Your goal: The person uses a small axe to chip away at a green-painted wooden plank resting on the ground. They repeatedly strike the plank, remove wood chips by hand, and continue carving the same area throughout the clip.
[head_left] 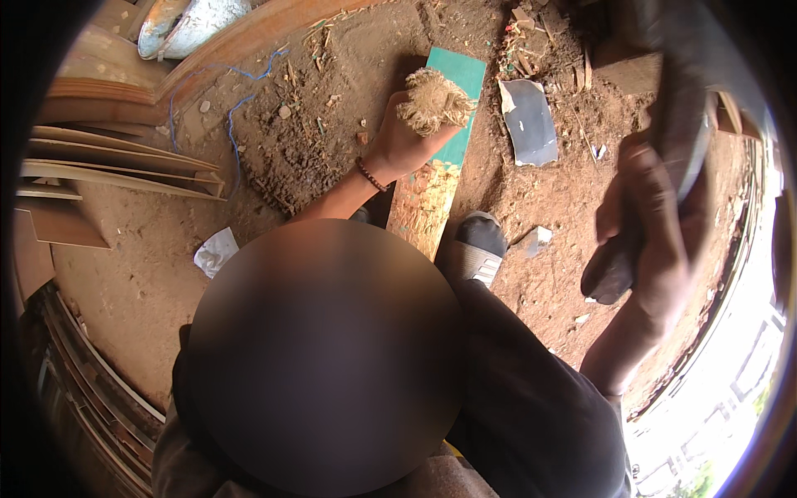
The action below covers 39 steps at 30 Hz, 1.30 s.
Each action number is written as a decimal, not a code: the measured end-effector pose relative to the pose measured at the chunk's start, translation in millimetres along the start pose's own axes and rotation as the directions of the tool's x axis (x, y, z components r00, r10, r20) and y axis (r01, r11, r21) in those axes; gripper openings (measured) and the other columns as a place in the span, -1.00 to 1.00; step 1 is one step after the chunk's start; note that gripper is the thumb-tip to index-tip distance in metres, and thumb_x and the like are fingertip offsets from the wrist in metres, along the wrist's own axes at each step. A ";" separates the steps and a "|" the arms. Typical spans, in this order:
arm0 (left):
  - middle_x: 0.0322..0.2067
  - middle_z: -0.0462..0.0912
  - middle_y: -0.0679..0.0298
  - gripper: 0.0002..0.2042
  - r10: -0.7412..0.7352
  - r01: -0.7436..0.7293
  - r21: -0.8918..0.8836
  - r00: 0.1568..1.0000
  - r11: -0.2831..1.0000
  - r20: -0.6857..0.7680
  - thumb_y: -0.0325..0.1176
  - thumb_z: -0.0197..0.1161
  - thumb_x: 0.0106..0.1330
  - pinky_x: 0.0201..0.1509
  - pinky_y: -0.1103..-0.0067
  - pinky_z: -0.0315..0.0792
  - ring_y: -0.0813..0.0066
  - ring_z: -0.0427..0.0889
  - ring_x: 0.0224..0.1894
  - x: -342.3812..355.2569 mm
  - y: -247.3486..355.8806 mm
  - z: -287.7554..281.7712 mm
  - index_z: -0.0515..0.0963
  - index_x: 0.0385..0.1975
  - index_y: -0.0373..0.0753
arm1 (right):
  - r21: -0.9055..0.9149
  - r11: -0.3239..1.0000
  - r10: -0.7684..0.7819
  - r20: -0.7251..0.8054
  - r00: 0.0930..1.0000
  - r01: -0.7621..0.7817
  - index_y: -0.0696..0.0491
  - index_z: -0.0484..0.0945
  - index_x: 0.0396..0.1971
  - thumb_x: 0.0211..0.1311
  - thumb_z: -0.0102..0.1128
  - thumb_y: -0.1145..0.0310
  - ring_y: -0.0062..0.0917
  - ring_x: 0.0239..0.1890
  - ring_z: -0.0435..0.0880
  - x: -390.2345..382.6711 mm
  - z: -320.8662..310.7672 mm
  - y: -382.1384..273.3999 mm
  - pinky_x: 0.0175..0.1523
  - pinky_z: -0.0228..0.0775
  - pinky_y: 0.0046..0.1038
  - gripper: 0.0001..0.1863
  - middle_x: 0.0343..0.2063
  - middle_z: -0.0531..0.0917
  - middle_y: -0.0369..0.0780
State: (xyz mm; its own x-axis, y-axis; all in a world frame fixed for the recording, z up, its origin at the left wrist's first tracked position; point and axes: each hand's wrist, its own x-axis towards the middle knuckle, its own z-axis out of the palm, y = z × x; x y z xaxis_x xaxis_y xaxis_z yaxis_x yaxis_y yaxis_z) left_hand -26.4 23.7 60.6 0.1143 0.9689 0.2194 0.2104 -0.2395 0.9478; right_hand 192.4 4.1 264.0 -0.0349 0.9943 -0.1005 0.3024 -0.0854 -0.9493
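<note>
My left hand [398, 141] is closed around a wooden handle with a frayed, mushroomed top [434, 101]. Whatever is at its lower end is hidden under the fist. Beneath that hand lies a long wooden board [455, 75]. Green paint covers its far part, while the nearer part is bare, rough and splintered. Off to the right, my right hand [656, 207] is raised, gripping a dark striking tool [685, 116] by its thick handle. Motion smears the upper end of this tool, so its head cannot be made out. A beaded bracelet [371, 176] circles my left wrist.
Dirt ground with wood chips surrounds the board. A dark curved scrap [530, 124] lies right of it, near my shoe [481, 245]. Thin panels [124, 162], blue string [232, 124] and a white scrap [217, 251] are on the left. A metal basin [187, 29] stands far left.
</note>
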 end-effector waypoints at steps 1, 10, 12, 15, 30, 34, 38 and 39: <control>-0.33 0.71 0.16 -0.81 -0.013 0.013 0.010 1.000 1.000 0.001 -0.38 0.26 0.18 -0.17 0.48 0.54 0.36 0.70 -0.30 0.1 -0.1 0.5 0.61 -0.26 -0.32 | -0.012 1.000 -0.019 -0.036 0.999 0.019 0.22 0.43 -0.13 0.29 0.16 0.36 -0.71 -0.72 0.41 -0.8 8.4 -8.5 -0.64 0.24 -0.67 -0.73 -0.61 0.51 -0.28; -0.26 0.69 0.23 -0.83 -0.035 0.019 -0.126 0.992 0.992 -0.122 -0.41 0.27 0.22 -0.07 0.48 0.51 0.43 0.66 -0.18 -3.5 -9.3 4.6 0.58 -0.22 -0.29 | -0.442 0.862 -0.028 0.445 0.895 0.247 0.25 0.36 -0.03 0.25 0.25 0.41 -0.64 -0.60 0.53 9.5 38.9 39.2 -0.52 0.38 -0.54 -0.62 -0.55 0.57 -0.23; -0.19 0.72 0.24 -0.81 0.174 -0.165 0.202 0.984 0.965 -0.027 -0.42 0.28 0.22 0.00 0.48 0.53 0.45 0.69 -0.10 -9.8 -11.3 1.3 0.60 -0.19 -0.29 | -0.264 0.955 0.017 0.507 0.862 0.136 0.23 0.37 -0.04 0.26 0.24 0.40 -0.65 -0.63 0.51 10.4 32.5 35.9 -0.54 0.36 -0.57 -0.64 -0.56 0.56 -0.25; -0.22 0.72 0.21 -0.81 0.137 -0.128 0.118 0.988 0.985 -0.074 -0.40 0.30 0.19 -0.03 0.49 0.55 0.44 0.70 -0.15 -12.6 -11.1 1.8 0.60 -0.22 -0.29 | -0.172 0.980 -0.030 0.346 0.938 0.095 0.23 0.40 -0.06 0.27 0.22 0.42 -0.68 -0.67 0.46 8.4 35.5 11.9 -0.57 0.30 -0.62 -0.68 -0.58 0.53 -0.27; -0.01 0.50 0.32 -0.69 0.001 -0.064 0.474 0.991 0.878 0.131 -0.18 0.24 0.26 0.28 0.25 0.29 0.33 0.48 0.09 -62.1 -22.3 -9.4 0.45 -0.07 -0.12 | -0.136 0.969 -0.106 0.522 0.846 0.205 0.25 0.32 -0.12 0.21 0.24 0.45 -0.38 -0.52 0.58 -4.7 44.4 47.9 -0.44 0.37 -0.37 -0.65 -0.57 0.51 -0.15; -0.21 0.54 0.27 -0.81 0.430 -0.479 0.132 0.858 0.868 0.282 -0.28 0.36 0.18 -0.05 0.39 0.46 0.37 0.57 -0.12 -96.5 -21.7 -6.0 0.49 -0.31 -0.11 | 0.077 0.929 0.297 0.432 0.852 -0.363 0.19 0.37 -0.10 0.26 0.22 0.43 -0.74 -0.64 0.45 -9.4 37.4 60.5 -0.56 0.27 -0.65 -0.71 -0.58 0.48 -0.33; -0.59 0.42 0.31 -0.76 0.583 -0.639 -0.058 0.656 0.767 0.479 -0.39 0.39 0.14 -0.43 0.47 0.42 0.36 0.52 -0.50 -109.6 -9.2 1.1 0.43 -0.63 -0.17 | 0.068 0.909 0.374 0.302 0.877 -0.411 0.20 0.38 -0.22 0.26 0.18 0.39 -0.66 -0.59 0.51 -9.7 21.2 89.0 -0.49 0.38 -0.55 -0.77 -0.54 0.52 -0.28; -0.62 0.39 0.32 -0.75 0.603 -0.700 -0.061 0.563 0.711 0.565 -0.41 0.40 0.13 -0.46 0.49 0.40 0.37 0.50 -0.54 -109.9 -5.3 1.9 0.41 -0.64 -0.18 | 0.067 0.894 0.406 0.297 0.865 -0.442 0.19 0.39 -0.22 0.26 0.18 0.39 -0.66 -0.59 0.51 -11.8 17.1 96.5 -0.49 0.38 -0.55 -0.77 -0.54 0.52 -0.28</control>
State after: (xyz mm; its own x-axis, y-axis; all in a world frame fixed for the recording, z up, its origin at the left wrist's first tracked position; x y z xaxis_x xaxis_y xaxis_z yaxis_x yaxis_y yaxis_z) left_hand -38.3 -81.6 31.0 0.7400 0.3662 0.5642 0.0104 -0.8449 0.5348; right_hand 205.7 -16.9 168.5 -0.1902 0.8061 -0.5604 0.2225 -0.5205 -0.8243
